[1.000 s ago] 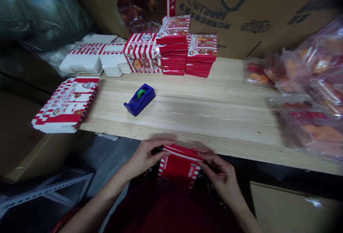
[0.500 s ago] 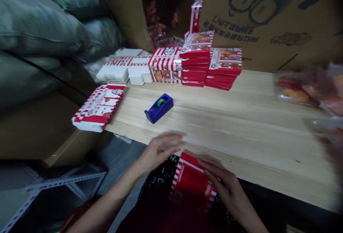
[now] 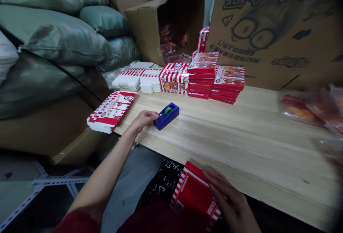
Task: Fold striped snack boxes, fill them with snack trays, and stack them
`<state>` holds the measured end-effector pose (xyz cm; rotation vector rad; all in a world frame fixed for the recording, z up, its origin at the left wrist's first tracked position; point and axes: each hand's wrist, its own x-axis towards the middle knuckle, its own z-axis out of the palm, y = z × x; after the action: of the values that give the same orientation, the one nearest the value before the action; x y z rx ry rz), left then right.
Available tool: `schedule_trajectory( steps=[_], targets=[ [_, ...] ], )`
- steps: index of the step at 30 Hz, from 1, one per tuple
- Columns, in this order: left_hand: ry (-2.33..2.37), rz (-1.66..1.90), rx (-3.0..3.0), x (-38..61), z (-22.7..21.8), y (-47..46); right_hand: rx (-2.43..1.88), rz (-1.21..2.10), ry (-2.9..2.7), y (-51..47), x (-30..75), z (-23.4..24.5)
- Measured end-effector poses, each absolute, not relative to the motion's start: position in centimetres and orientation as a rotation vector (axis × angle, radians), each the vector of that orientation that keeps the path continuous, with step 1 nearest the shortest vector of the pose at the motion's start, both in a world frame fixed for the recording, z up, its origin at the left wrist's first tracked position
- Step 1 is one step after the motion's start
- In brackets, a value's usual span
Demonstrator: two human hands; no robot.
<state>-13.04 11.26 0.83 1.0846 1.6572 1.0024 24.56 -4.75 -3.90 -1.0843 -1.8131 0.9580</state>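
My left hand [image 3: 146, 119] is closed in a pinch at the cutter end of a blue tape dispenser [image 3: 169, 118], on the end of the tape. A green-cored tape roll [image 3: 168, 110] sits inside the dispenser. At the table's front edge, my right hand [image 3: 227, 193] grips the right side of a red box with white stripes [image 3: 194, 193]. That box is tilted close to my body, its broad red face upward. Part of the right hand's grip is hidden behind the box.
Flat striped cartons [image 3: 112, 110] lie at the table's left edge. White cartons [image 3: 128, 77] and stacked red packs [image 3: 203, 79] line the back. Clear bags of orange and red items [image 3: 302, 108] lie right. Large cardboard boxes [image 3: 278, 40] and grey-green sacks [image 3: 64, 33] surround the table [image 3: 241, 133].
My left hand has moved from beside the red box, forward and left to the tape dispenser, and closed there. My right hand keeps the box. The view has tilted up.
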Motion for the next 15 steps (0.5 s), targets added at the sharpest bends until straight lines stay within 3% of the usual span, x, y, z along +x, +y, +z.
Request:
schedule_trajectory(
  steps=[11,15],
  targets=[
    [1.421,1.365,0.840,-12.0,-0.5,9.4,-1.096,0.928,-1.859,-4.0,24.4,-2.8],
    [1.399,1.393,0.795,-12.6,-2.0,8.3,-1.206,0.768,-1.732,-3.6,28.0,-1.3]
  ],
)
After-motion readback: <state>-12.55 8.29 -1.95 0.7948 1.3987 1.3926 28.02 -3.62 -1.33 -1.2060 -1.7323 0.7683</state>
